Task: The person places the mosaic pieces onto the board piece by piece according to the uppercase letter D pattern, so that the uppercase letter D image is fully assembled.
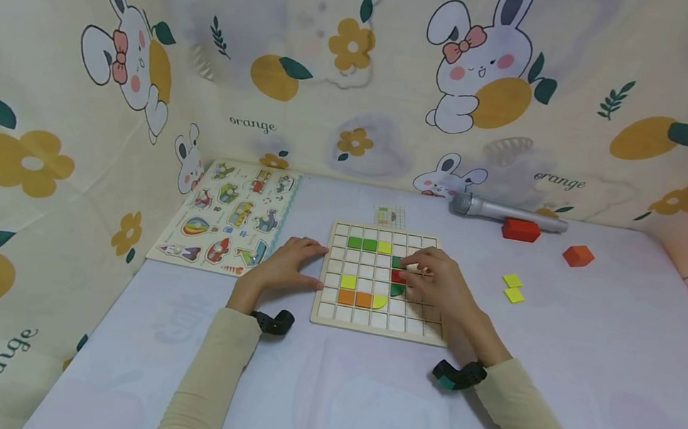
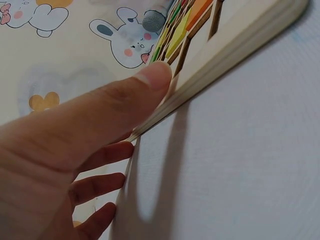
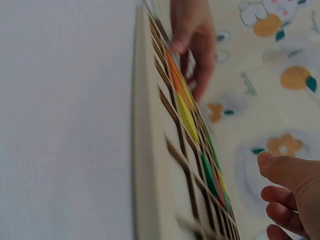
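Wooden grid board (image 1: pixel 379 321) lying flat on the bench (image 1: pixel 587 387), roughly at its middle, covered in a pale cloth. Left hand (image 1: pixel 286 265) resting against the board's left edge, fingers (image 2: pixel 150 77) stretched out nearly straight, thumb tip touching the rim in the left wrist view, nothing held. Right hand (image 1: pixel 442 280) over the right half of the board, fingers curved down onto the cells beside a dark green tile (image 1: pixel 398 262), a red tile (image 1: pixel 397 276) and a green rounded piece (image 1: pixel 397 290); cannot tell from any view whether anything is pinched between them.

On the board: two green squares (image 1: pixel 362 244) and a yellow square (image 1: pixel 384 247) in the second row from the far side; a yellow square (image 1: pixel 348 281) toward the left; two orange squares (image 1: pixel 354 299) and a yellow quarter-round piece (image 1: pixel 380 302) near the front edge.

Left of the board, a vehicle peg puzzle (image 1: pixel 229 218). Just beyond the board's far edge, a small pattern card (image 1: pixel 389 216). Farther back and right of the board, a silver microphone (image 1: pixel 505 211), with a red block (image 1: pixel 520 230) touching or just in front of it and an orange block (image 1: pixel 578 256) nearby. Right of the board, well apart, two loose yellow tiles (image 1: pixel 512 288). Rabbit-and-orange printed cloth (image 1: pixel 400 71) hanging behind and at both sides.
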`<state>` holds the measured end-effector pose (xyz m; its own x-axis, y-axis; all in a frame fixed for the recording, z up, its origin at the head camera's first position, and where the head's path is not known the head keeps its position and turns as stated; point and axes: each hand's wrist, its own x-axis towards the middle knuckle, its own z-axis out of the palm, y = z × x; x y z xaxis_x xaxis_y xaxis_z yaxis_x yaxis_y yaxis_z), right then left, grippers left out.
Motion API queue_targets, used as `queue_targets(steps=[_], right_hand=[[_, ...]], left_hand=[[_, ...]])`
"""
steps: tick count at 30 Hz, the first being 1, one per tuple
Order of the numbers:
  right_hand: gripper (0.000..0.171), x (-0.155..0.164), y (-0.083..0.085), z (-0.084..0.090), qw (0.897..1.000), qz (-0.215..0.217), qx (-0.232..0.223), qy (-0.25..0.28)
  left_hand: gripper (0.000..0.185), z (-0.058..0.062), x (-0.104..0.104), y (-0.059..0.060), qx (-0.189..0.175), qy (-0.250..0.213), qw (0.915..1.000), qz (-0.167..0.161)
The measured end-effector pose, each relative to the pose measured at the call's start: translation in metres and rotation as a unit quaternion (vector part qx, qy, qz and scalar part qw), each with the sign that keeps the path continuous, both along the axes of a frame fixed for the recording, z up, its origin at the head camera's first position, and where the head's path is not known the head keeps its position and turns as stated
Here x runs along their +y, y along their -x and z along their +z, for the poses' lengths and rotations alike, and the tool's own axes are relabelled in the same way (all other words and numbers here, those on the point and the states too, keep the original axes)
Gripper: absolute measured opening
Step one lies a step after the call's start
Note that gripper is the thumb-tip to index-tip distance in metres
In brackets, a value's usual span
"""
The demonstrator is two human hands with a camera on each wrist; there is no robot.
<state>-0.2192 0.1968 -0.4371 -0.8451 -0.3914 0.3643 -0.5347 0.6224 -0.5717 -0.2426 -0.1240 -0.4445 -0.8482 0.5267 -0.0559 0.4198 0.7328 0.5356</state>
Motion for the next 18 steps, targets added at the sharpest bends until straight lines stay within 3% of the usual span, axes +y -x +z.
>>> queue_targets(steps=[11,18], right_hand=[[0.022,0.067,-0.007,0.007,0.993,-0.104,0.035,-0.044],[0.025,0.1,-0.014,0.005,0.983,-0.174,-0.001,-0.061]], left_hand=[[0.073,-0.001,0.0,0.0,-0.009,-0.002,0.9999,0.006],[0.073,-0.001,0.0,0.0,-0.011,-0.002,0.9999,0.007]])
